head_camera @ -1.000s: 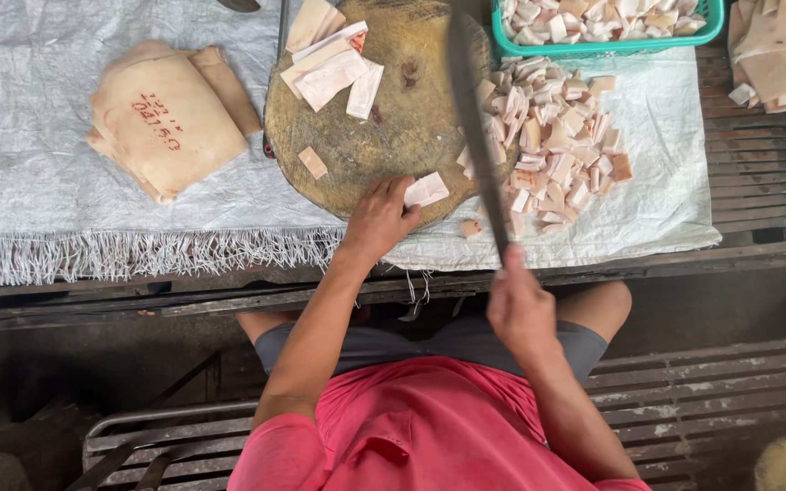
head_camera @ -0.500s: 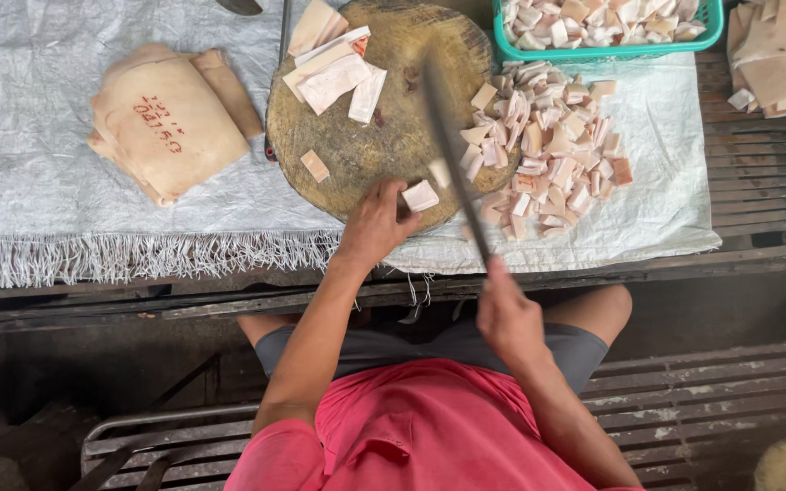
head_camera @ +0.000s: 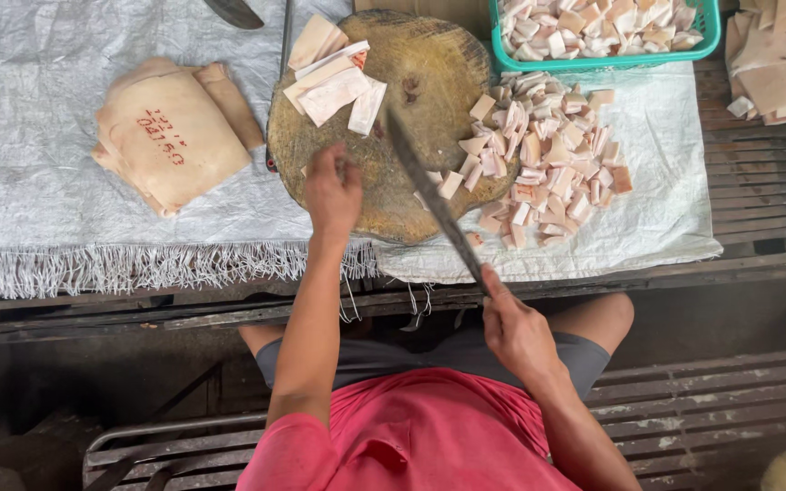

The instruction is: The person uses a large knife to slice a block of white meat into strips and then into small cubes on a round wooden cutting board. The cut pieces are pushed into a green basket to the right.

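While clamped on long dark knife (head_camera: 429,205), right hand (head_camera: 516,332) at table edge, blade angled over round wooden chopping block (head_camera: 411,109), left hand (head_camera: 331,186) now further onto block, fingers curled over small pale piece, grip unclear, cut pale cubes (head_camera: 548,155) crowding right rim, bare block centre.

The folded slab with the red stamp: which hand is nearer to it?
Left. The left hand rests on the chopping block, just right of the slab. The right hand grips the knife handle below the table edge, much farther off.
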